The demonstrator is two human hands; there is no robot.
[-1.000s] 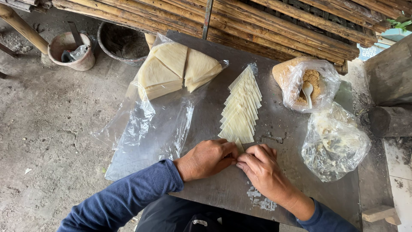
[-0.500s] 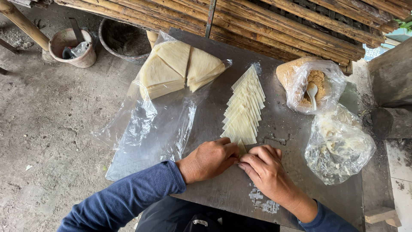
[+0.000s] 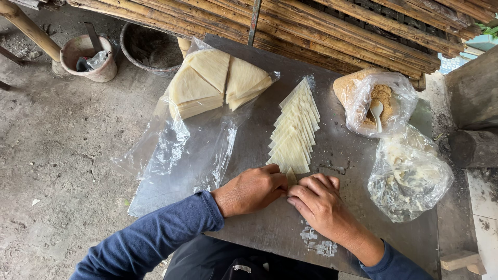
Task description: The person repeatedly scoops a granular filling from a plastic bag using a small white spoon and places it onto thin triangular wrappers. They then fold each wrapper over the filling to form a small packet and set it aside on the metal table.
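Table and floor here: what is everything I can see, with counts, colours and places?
Table: one, grey metal, centre.
Wrappers: one overlapping row, pale yellow, mid table, above the hands.
Wedge stacks: several, pale yellow, on clear plastic, table's far left.
Crumb bag: one, clear, brown crumbs and white spoon inside, far right.
Second bag: one, clear, pale contents, right edge.
Pot: one, pinkish, floor, upper left.
Basin: one, dark, floor beside pot.
Bamboo poles: many, brown, along top.
Left hand: on nearest wrapper.
Right hand: touching same wrapper.
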